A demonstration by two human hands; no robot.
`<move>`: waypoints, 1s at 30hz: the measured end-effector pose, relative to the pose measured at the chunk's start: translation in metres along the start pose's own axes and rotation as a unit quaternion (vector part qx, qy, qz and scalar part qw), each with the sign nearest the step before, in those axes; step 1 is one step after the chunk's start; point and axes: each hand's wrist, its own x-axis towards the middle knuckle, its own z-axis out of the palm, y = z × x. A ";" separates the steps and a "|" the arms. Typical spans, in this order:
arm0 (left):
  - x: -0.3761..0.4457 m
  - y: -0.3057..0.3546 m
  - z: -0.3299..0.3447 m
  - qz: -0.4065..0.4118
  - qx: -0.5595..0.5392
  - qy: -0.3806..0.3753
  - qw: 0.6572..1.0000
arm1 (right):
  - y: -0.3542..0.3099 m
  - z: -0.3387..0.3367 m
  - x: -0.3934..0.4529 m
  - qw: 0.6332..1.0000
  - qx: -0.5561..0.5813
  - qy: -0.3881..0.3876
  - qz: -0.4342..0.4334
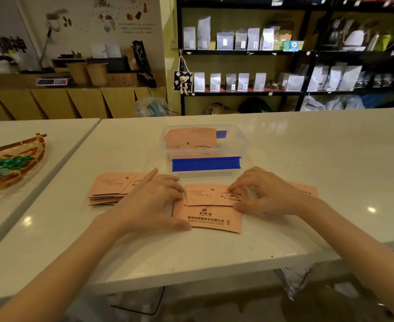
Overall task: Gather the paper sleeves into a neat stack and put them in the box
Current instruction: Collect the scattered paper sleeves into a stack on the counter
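Note:
Pink paper sleeves lie flat on the white counter. Two overlapping sleeves (211, 206) sit between my hands. My left hand (152, 201) rests flat on their left edge, thumb on the lower sleeve. My right hand (263, 194) has its fingertips on the upper sleeve's right end. A fanned pile of sleeves (111, 188) lies to the left, partly under my left hand. Another sleeve (307, 189) peeks out behind my right wrist. A clear plastic box (242, 145) with a blue clasp stands just beyond, holding a stack of sleeves (191, 138).
A woven basket (12, 161) with green wrapped items sits on the neighbouring counter at left. The counter's front edge runs close to my forearms. Black shelves with bags stand behind the counter.

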 end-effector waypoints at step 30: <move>-0.062 -0.105 -0.033 -0.233 -0.141 0.154 0.950 | -0.110 0.007 0.091 0.964 0.058 0.167 -0.201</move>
